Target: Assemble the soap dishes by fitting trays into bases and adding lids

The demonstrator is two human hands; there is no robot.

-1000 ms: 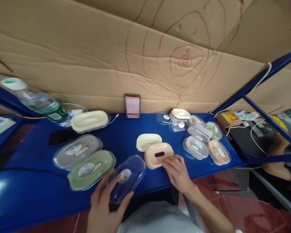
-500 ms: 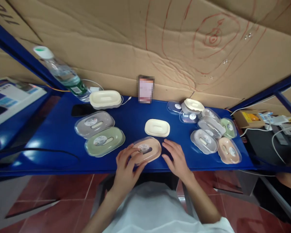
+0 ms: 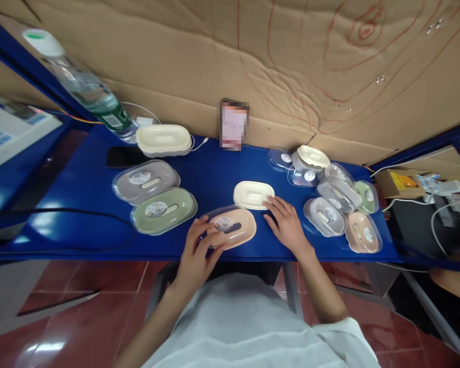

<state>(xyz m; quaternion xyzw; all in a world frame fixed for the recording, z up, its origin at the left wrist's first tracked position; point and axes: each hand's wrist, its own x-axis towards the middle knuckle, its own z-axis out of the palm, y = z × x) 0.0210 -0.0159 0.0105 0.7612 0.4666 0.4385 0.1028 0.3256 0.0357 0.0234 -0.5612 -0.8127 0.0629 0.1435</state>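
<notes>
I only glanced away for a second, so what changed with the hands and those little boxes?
The clear lid that the left hand held up now sits on the pink box, with that hand's fingers resting on it. The right hand let go of the pink box and reached to the cream box. The lidded grey box and green box stayed put.

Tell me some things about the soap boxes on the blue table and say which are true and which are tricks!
1. The left hand rests on the pink box with a clear lid. True.
2. The right hand holds the water bottle. False: its fingertips are at the small cream box.
3. A green box lies left of the pink box. True.
4. The table is red. False: it is blue.
</notes>
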